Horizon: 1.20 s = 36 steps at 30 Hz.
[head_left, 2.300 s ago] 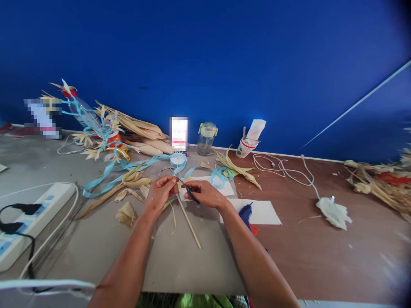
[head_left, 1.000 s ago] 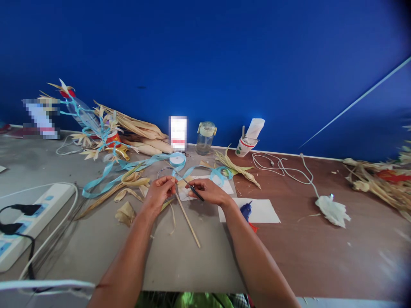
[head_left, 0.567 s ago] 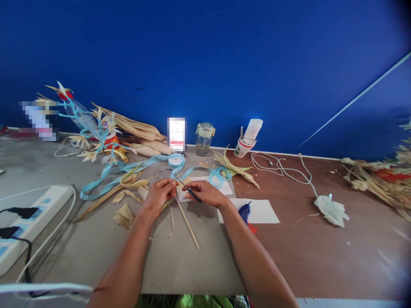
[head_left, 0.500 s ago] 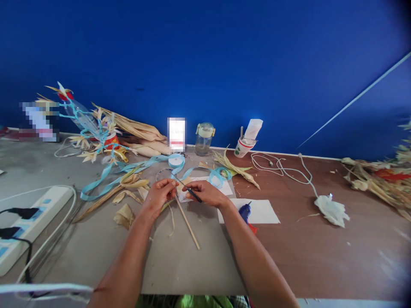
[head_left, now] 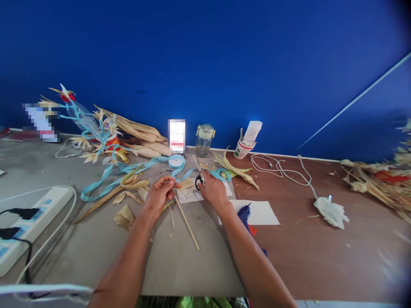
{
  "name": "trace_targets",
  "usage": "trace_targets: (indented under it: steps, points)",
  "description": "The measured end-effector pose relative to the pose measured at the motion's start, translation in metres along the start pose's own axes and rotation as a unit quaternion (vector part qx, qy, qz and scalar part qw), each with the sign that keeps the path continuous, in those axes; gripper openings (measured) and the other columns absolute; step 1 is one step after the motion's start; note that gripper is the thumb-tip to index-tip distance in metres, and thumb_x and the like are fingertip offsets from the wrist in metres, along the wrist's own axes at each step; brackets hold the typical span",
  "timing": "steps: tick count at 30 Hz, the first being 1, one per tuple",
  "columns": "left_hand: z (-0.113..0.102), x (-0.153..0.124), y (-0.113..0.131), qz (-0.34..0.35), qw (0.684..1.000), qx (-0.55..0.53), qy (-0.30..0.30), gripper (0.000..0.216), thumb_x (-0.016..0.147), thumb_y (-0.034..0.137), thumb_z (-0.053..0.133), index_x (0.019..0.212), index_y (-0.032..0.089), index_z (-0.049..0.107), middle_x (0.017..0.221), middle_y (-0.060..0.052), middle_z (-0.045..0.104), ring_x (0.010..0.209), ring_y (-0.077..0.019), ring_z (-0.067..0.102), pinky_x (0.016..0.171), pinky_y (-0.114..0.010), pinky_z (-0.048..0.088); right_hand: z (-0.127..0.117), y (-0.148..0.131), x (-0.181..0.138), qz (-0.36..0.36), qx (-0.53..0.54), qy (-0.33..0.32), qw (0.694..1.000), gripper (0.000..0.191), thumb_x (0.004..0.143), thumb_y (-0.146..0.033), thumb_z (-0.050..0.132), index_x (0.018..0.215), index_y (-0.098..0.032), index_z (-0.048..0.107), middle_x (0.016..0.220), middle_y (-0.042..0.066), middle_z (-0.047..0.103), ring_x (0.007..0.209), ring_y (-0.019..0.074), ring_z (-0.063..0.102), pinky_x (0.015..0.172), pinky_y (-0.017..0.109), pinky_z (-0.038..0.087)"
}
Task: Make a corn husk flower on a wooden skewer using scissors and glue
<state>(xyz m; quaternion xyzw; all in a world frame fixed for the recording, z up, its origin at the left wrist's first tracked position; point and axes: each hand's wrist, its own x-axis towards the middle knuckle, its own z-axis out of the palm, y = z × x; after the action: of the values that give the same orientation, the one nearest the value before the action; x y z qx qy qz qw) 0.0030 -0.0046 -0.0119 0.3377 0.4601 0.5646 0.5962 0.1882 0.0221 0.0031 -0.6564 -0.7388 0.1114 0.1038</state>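
Observation:
My left hand (head_left: 159, 195) is closed in a pinch on the upper end of a thin wooden stick (head_left: 188, 224) that slants down over the grey mat, with a bit of dried husk at the fingertips. My right hand (head_left: 212, 191) rests a little to the right, over a white sheet (head_left: 189, 196). It is closed on the black handles of small scissors (head_left: 198, 179), and the blades point away toward the wall. A light blue ribbon roll (head_left: 177, 161) lies just beyond both hands.
A white power strip (head_left: 32, 218) with black plugs lies at the left. A blue glue gun (head_left: 244, 212) lies by my right forearm on white paper (head_left: 260, 213). A jar (head_left: 204, 140), a paper cup (head_left: 243, 148), a white cable (head_left: 282, 169) and husk piles (head_left: 382, 184) sit farther off.
My right hand has drawn the scissors away from my left hand, moving right and farther out; the blades now point toward the wall. My left hand keeps its pinch in place.

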Motion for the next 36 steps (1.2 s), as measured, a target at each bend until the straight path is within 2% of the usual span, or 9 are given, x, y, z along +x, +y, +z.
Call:
trace_targets:
  steps: [3, 6, 13, 20, 22, 25, 27, 31, 36]
  points:
    - [0.001, 0.000, 0.001, -0.006, 1.000, -0.015, 0.001, 0.025, 0.063, 0.029, 0.076, 0.074, 0.015, 0.059, 0.077, -0.001, 0.067, 0.047, -0.0024, 0.043, 0.049, -0.018, 0.034, 0.002, 0.000, -0.001, -0.002, -0.031, -0.002, 1.000, 0.043, 0.088, -0.030, 0.044, 0.130, -0.022, 0.048, 0.105, 0.011, 0.067, 0.091, 0.0237, 0.064, 0.077, 0.031, 0.044]
    - [0.000, 0.001, 0.001, -0.010, 0.999, -0.039, 0.016, 0.026, 0.057, 0.027, 0.079, 0.068, 0.014, 0.060, 0.072, 0.002, 0.061, 0.048, -0.0020, 0.042, 0.049, -0.018, 0.035, 0.005, 0.001, 0.000, -0.004, -0.044, -0.014, 0.999, 0.041, 0.088, -0.028, 0.044, 0.128, -0.023, 0.050, 0.106, 0.012, 0.066, 0.091, 0.0241, 0.065, 0.075, 0.031, 0.045]
    - [-0.003, 0.004, -0.002, -0.027, 0.998, -0.062, 0.006, 0.023, 0.058, 0.024, 0.080, 0.070, 0.013, 0.063, 0.069, 0.002, 0.060, 0.047, -0.0013, 0.040, 0.048, -0.017, 0.035, 0.003, -0.003, 0.002, 0.025, -0.062, -0.046, 0.997, 0.043, 0.088, -0.027, 0.045, 0.129, -0.015, 0.048, 0.099, 0.016, 0.069, 0.091, 0.0277, 0.066, 0.073, 0.034, 0.047]
    - [-0.003, 0.005, -0.004, -0.024, 0.998, -0.053, 0.000, 0.023, 0.059, 0.024, 0.079, 0.073, 0.012, 0.065, 0.069, 0.001, 0.060, 0.048, -0.0020, 0.042, 0.048, -0.017, 0.037, -0.015, -0.015, 0.013, -0.001, -0.118, -0.119, 0.986, 0.027, 0.084, -0.020, 0.050, 0.103, -0.010, 0.066, 0.102, 0.021, 0.068, 0.095, 0.0297, 0.066, 0.074, 0.034, 0.049]
    - [-0.002, 0.004, -0.003, -0.025, 0.998, -0.053, 0.001, 0.024, 0.059, 0.025, 0.079, 0.073, 0.012, 0.065, 0.068, 0.001, 0.060, 0.047, -0.0022, 0.042, 0.048, -0.017, 0.038, -0.021, -0.018, 0.016, -0.014, -0.111, -0.109, 0.988, 0.024, 0.082, -0.017, 0.052, 0.097, -0.010, 0.069, 0.100, 0.022, 0.069, 0.095, 0.0307, 0.066, 0.074, 0.035, 0.049]
    - [-0.001, 0.002, -0.001, -0.025, 0.997, -0.067, 0.001, 0.024, 0.058, 0.024, 0.080, 0.072, 0.012, 0.064, 0.068, 0.001, 0.060, 0.046, -0.0020, 0.043, 0.048, -0.017, 0.038, -0.028, -0.021, 0.014, -0.041, -0.065, -0.054, 0.996, 0.025, 0.086, -0.022, 0.049, 0.099, -0.014, 0.069, 0.100, 0.018, 0.070, 0.094, 0.0287, 0.065, 0.075, 0.035, 0.048]
    - [-0.001, 0.001, 0.000, -0.028, 0.997, -0.078, -0.004, 0.024, 0.058, 0.024, 0.080, 0.072, 0.012, 0.064, 0.067, 0.001, 0.060, 0.045, -0.0016, 0.042, 0.047, -0.017, 0.037, -0.027, -0.023, 0.007, -0.074, 0.001, -0.022, 0.997, 0.027, 0.090, -0.026, 0.044, 0.102, -0.019, 0.067, 0.102, 0.011, 0.070, 0.093, 0.0226, 0.065, 0.077, 0.031, 0.046]
    - [0.000, 0.000, 0.000, -0.030, 0.995, -0.093, -0.010, 0.026, 0.056, 0.023, 0.080, 0.072, 0.012, 0.063, 0.065, 0.003, 0.058, 0.044, -0.0015, 0.042, 0.046, -0.016, 0.036, -0.009, -0.032, -0.013, -0.153, 0.228, 0.013, 0.961, 0.017, 0.083, -0.027, 0.056, 0.094, -0.018, 0.066, 0.087, 0.004, 0.069, 0.075, 0.0146, 0.062, 0.071, 0.024, 0.044]
    - [0.000, 0.001, -0.003, -0.033, 0.996, -0.085, -0.024, 0.026, 0.058, 0.024, 0.080, 0.072, 0.012, 0.062, 0.065, 0.002, 0.058, 0.047, -0.0015, 0.043, 0.048, -0.015, 0.036, 0.017, -0.045, -0.022, -0.141, 0.287, 0.059, 0.946, 0.006, 0.078, -0.019, 0.057, 0.080, -0.017, 0.062, 0.075, 0.002, 0.063, 0.067, 0.0136, 0.055, 0.064, 0.024, 0.039]
